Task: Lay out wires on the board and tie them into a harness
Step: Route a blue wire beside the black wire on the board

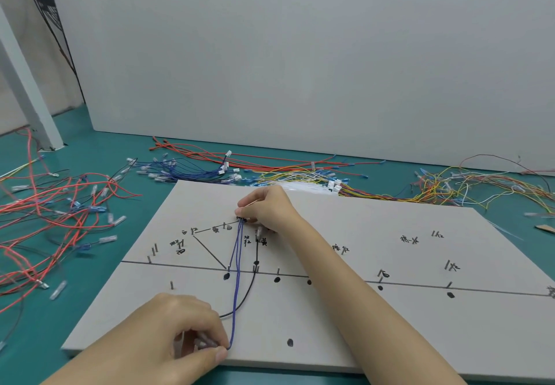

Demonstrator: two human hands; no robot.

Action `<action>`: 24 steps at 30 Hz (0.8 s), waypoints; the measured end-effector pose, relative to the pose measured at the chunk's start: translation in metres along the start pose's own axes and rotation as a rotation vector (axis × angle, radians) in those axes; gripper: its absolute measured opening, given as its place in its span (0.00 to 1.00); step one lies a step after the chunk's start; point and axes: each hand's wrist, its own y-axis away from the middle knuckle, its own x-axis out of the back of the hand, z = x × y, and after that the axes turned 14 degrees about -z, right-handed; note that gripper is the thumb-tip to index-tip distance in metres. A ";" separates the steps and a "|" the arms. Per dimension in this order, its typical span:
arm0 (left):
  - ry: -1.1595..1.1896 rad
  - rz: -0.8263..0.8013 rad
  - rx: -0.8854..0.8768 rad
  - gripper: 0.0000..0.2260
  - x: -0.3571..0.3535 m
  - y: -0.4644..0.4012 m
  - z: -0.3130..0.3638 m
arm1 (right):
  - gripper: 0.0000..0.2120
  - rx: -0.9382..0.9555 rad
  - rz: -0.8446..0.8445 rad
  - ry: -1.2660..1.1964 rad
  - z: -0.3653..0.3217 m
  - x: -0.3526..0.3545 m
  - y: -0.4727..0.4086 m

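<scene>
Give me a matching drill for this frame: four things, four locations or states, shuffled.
Things:
1. blue wire
2. black wire
3. left hand
4. right hand

Places or states:
A. pinches the blue wire's far end at the top of the board
B. curves from the pin by the centre line down toward the left hand
C. pinches the blue wire's near end at the board's front edge
D. runs taut between both hands

Pairs: 1-D, 2-B, 3-C, 4-A
</scene>
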 end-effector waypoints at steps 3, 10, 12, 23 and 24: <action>0.019 0.010 -0.008 0.11 -0.002 0.001 -0.004 | 0.05 0.010 0.000 0.016 0.000 0.000 -0.001; -0.011 0.063 0.007 0.09 -0.001 0.011 -0.013 | 0.04 -0.039 -0.029 0.003 -0.004 0.002 0.001; -0.026 0.073 0.005 0.09 -0.002 0.012 -0.014 | 0.04 -0.061 -0.040 -0.053 -0.004 0.005 0.003; -0.034 0.093 -0.028 0.11 -0.010 0.006 -0.008 | 0.09 0.080 -0.063 0.348 0.004 0.005 0.008; -0.060 0.079 -0.026 0.10 -0.010 0.007 -0.007 | 0.10 0.097 -0.069 0.402 0.004 0.004 0.010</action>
